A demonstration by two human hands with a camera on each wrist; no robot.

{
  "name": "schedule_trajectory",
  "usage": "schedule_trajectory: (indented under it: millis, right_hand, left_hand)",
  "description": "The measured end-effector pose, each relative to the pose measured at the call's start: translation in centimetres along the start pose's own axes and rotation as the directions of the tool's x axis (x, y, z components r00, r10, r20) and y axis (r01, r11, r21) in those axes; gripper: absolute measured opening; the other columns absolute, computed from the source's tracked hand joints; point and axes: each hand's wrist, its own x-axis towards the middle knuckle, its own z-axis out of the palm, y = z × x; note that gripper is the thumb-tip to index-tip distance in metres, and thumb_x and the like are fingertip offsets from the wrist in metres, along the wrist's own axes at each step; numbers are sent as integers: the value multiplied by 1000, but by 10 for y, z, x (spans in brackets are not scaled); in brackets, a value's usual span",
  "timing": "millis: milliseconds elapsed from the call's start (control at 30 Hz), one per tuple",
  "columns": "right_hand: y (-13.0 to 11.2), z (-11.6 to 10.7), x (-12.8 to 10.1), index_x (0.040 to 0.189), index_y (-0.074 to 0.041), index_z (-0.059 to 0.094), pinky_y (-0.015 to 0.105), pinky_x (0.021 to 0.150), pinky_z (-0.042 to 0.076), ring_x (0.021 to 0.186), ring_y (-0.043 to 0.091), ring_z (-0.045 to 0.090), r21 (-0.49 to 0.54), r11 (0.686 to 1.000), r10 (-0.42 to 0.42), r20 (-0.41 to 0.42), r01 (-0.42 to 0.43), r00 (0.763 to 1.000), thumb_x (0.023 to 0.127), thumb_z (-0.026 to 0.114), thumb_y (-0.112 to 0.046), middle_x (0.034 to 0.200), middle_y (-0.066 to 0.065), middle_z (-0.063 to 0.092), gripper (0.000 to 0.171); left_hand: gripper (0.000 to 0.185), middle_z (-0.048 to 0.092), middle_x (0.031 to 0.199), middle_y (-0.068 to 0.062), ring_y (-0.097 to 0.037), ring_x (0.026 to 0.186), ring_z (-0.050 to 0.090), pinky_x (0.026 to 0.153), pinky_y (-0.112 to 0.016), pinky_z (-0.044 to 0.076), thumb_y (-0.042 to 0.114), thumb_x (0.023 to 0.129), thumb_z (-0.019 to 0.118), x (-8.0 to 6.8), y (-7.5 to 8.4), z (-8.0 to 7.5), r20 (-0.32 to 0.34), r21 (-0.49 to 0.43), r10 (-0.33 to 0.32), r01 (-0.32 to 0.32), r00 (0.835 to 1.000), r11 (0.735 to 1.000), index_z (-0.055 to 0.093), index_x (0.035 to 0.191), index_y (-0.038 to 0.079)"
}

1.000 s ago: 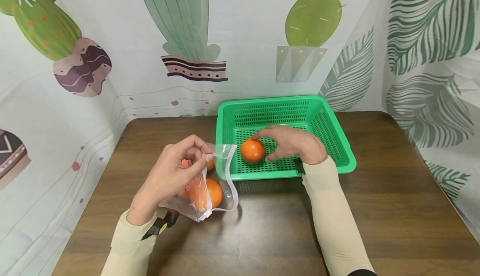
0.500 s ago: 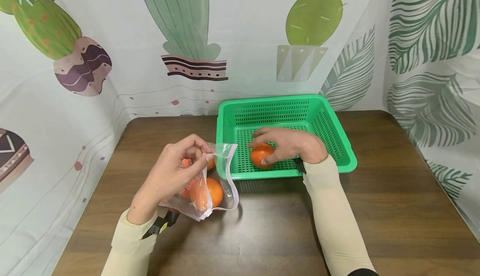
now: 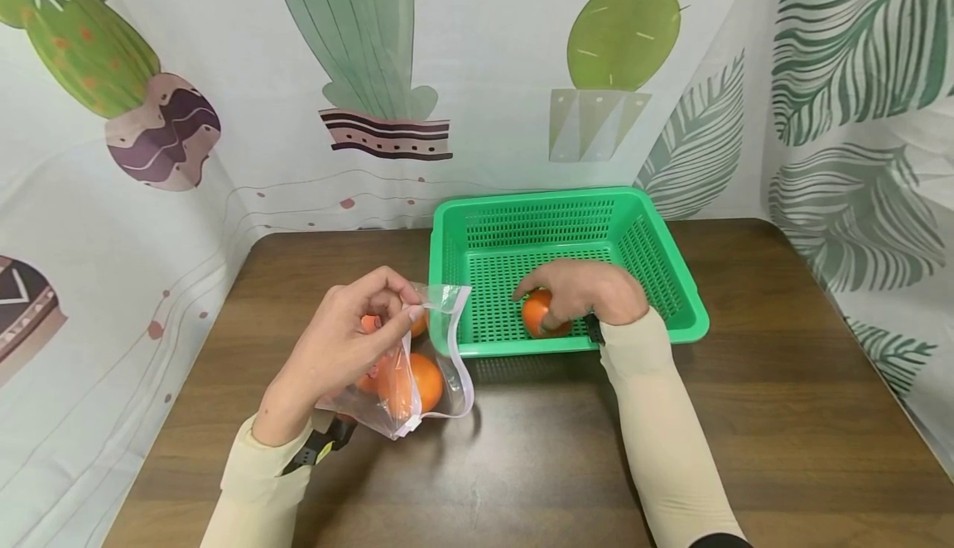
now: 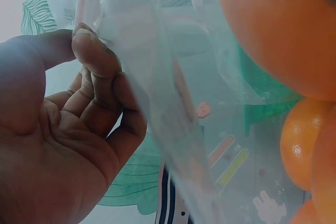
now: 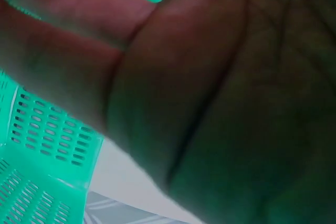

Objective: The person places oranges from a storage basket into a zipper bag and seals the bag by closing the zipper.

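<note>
My left hand (image 3: 350,337) pinches the rim of a clear zip bag (image 3: 436,366) that holds several oranges (image 3: 421,381), lifted just above the wooden table (image 3: 522,449). In the left wrist view the fingers (image 4: 100,72) pinch the bag film (image 4: 157,77), with oranges (image 4: 283,30) close to the lens. My right hand (image 3: 577,291) is inside the green perforated basket (image 3: 674,283), fingers curled round one orange (image 3: 535,314) near the basket's front wall. The right wrist view is filled by the palm (image 5: 210,103) with basket mesh (image 5: 47,145) behind.
The basket stands at the table's back middle, against a curtain printed with cacti (image 3: 358,43) and leaves (image 3: 850,51). Bare wood lies in front and to the right of the basket.
My right hand has drawn the orange from the basket's left side toward its front middle and curled further over it. The left hand and bag have stayed still.
</note>
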Motion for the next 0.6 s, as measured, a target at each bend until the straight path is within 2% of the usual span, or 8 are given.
schedule_trajectory:
  millis: [200,300,600]
  right_hand:
    - [-1,-1,-3,128,-22,70,41,79,53,100,26,61,-6,997,75,8,-75,997,81,82,-12,114,5,66,49]
    - [-1,-2,-3,124,-21,68,39,76,53,97,25,61,-1,996,84,7,-84,996,80,83,-12,108,4,65,47]
    - [1,-3,-6,114,-20,66,36,75,54,94,23,61,19,999,-28,-62,29,998,75,83,-6,107,3,65,45]
  left_hand:
    - [20,57,66,9,-14,55,57,53,-30,44,8,99,75,0,1,0,1,-6,-3,3,1000,1000,64,107,23]
    - [20,57,66,9,-14,56,57,53,-30,44,8,99,75,0,1,0,2,-6,-6,6,1000,1000,64,107,23]
    - [18,58,66,9,-14,54,57,51,-30,43,10,100,74,0,0,0,3,-12,-17,17,1000,1000,65,107,24]
